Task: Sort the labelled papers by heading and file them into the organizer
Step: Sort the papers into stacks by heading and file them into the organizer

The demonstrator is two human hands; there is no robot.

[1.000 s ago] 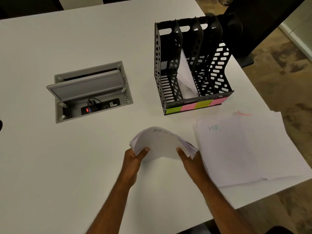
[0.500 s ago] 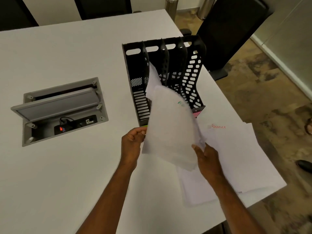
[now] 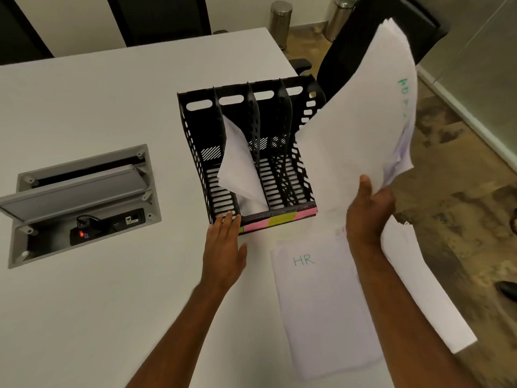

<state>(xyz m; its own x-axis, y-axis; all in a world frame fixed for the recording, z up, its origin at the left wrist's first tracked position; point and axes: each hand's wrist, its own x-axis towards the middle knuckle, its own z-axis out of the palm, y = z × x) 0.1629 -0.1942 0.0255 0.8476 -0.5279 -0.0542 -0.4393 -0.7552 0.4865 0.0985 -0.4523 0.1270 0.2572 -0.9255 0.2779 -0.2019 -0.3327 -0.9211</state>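
Head view — right hand (image 3: 368, 212) grips curling white papers (image 3: 361, 130); left hand (image 3: 223, 247) flat, released.

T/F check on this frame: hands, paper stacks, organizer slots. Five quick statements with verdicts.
1. The right hand grips a raised stack of white papers. True.
2. The left hand holds papers too. False: its straight fingers touch the front left corner of the black perforated plastic organizer.
3. All four organizer slots hold papers. False: only the second slot from the left shows filed white sheets.
4. The white stack headed HR lies flat on the white table. True.
5. The grey recessed power box has its lid shut. False: the lid is tilted open.
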